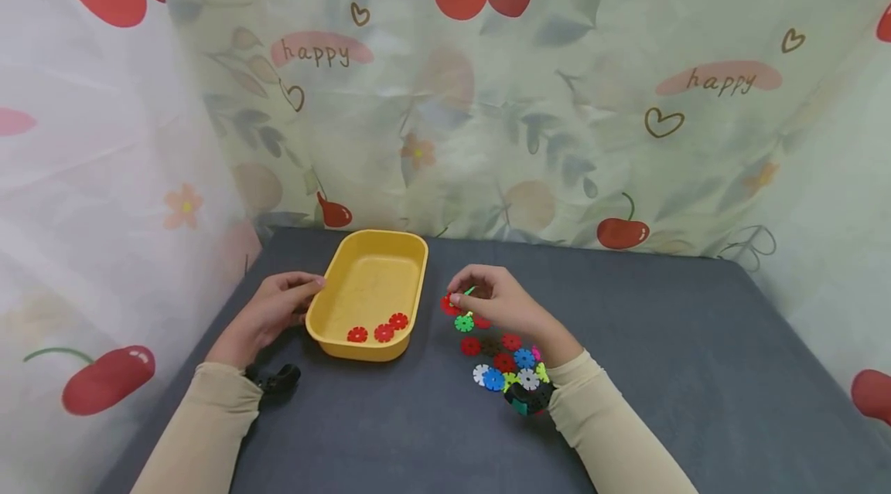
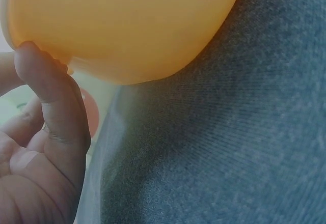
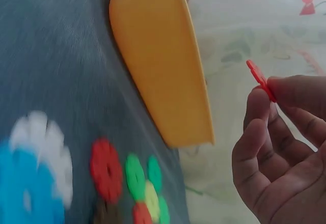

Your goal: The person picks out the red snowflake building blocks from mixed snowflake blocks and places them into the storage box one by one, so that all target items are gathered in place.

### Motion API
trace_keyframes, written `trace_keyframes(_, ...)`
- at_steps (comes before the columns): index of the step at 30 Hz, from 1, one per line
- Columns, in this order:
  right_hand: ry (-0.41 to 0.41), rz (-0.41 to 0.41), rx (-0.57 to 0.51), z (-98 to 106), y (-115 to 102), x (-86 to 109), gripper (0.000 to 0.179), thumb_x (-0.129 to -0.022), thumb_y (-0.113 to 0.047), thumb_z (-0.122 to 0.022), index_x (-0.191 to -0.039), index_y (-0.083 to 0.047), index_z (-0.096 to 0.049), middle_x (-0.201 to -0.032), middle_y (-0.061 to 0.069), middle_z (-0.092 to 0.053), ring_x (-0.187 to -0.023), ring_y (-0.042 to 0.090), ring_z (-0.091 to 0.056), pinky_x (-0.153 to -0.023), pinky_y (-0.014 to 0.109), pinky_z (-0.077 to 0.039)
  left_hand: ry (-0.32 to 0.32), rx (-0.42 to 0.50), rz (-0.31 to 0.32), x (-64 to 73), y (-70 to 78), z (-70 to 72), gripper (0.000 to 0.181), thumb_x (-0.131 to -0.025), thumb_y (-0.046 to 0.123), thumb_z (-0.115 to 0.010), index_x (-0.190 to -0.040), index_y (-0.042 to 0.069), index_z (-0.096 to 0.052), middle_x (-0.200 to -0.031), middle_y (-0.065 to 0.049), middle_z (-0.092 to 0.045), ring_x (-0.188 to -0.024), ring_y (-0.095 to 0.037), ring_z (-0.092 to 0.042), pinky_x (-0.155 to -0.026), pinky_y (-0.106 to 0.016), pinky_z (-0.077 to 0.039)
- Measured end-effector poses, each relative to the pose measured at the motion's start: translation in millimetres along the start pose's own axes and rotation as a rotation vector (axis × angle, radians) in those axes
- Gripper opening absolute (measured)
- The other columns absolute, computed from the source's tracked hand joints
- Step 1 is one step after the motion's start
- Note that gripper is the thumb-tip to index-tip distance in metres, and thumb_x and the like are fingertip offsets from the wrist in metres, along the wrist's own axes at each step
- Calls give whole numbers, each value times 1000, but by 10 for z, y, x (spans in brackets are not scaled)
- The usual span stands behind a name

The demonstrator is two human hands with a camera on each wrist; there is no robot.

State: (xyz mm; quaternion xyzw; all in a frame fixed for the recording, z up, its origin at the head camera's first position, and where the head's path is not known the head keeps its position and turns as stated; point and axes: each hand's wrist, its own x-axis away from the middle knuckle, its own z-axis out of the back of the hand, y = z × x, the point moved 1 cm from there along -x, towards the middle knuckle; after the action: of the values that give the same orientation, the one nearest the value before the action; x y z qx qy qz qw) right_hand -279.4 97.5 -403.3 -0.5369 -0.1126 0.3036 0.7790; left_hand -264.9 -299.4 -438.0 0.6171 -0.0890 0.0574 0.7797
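Observation:
My left hand (image 1: 278, 308) holds the left rim of a yellow plastic tray (image 1: 319, 347), pinching it between thumb and fingers. In the left wrist view a fingertip (image 2: 31, 56) presses the tray's outer wall just under the rim. Several red snowflake discs (image 1: 357, 335) lie at the tray's near end. My right hand (image 1: 508, 304) pinches one red snowflake disc (image 3: 258, 75) between thumb and index finger, to the right of the tray and above the table. Beneath that hand and wrist are loose discs, among them a green disc (image 1: 464, 323) and a blue disc (image 1: 493, 379).
The loose discs, in red, brown, blue, white, green, yellow and pink, lie in a loose group on the dark grey table (image 1: 390, 424). A patterned curtain (image 1: 473, 131) stands along the table's back and sides. A black wrist device (image 1: 529, 397) partly covers the nearest discs.

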Motion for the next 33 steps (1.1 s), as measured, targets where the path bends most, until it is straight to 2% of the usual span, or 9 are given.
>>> trace_keyframes(4, -2, -26, -54, -175, -7, -143, 16, -104, -17, -70, -117, -8, -71, -111, 11, -72, -103, 48, -71, -87, 58, -61, 8, 10, 15, 2, -11, -7, 62, -105, 41, -68, -147, -3, -56, -117, -7, -69, -94, -16, -69, -82, -29, -63)
trace_keyframes(8, -8, -43, -91, -331, -31, -255, 17, -103, -15, -70, -118, -7, -70, -111, 12, -71, -103, 40, -73, -91, 56, -61, 7, 14, 15, 0, -31, -21, 61, -105, 40, -68, -147, -3, -56, -116, -6, -70, -92, -16, -69, -82, -29, -64)
trace_keyframes(14, 9, -49, -90, -479, -45, -390, 20, -100, -16, -74, -118, -7, -71, -109, 9, -73, -91, 23, -73, -77, 33, -61, -4, 26, 2, -6, -41, -40, 61, -106, 39, -66, -148, -4, -55, -118, -7, -70, -93, -15, -69, -81, -29, -64)
trace_keyframes(17, -2, -45, -100, -506, -45, -419, 22, -100, -14, -74, -118, -4, -70, -111, 12, -72, -89, 21, -72, -77, 30, -61, -3, 31, 7, -5, -34, -45, 60, -106, 38, -66, -148, -4, -54, -117, -6, -69, -92, -15, -68, -80, -29, -63)
trace_keyframes(21, 12, -52, -90, -483, -69, -396, 20, -100, -15, -74, -117, -6, -71, -113, 13, -71, -92, 25, -72, -81, 37, -63, 2, 36, 10, -13, -28, -40, 60, -106, 38, -67, -148, -3, -55, -116, -5, -70, -92, -14, -69, -80, -29, -63)
trace_keyframes(24, 21, -52, -87, -436, -68, -361, 19, -101, -16, -74, -117, -8, -71, -113, 12, -72, -98, 36, -72, -87, 45, -63, 5, 35, 9, -15, -21, -30, 61, -105, 39, -68, -147, -4, -56, -117, -6, -70, -92, -15, -69, -80, -29, -64)
trace_keyframes(28, 8, -37, -88, -343, -36, -307, 22, -102, -18, -72, -120, -5, -70, -116, 13, -71, -108, 47, -69, -94, 49, -62, 8, 32, 16, -6, -8, -22, 61, -105, 40, -69, -146, -3, -57, -116, -7, -70, -92, -15, -70, -81, -29, -64)
trace_keyframes(33, 23, -36, -47, -162, 33, -219, 20, -103, -19, -71, -120, -7, -71, -117, 11, -71, -109, 48, -69, -96, 59, -59, 5, 25, 11, -6, 3, -12, 61, -105, 39, -68, -147, -3, -56, -115, -5, -70, -91, -15, -69, -80, -28, -63)
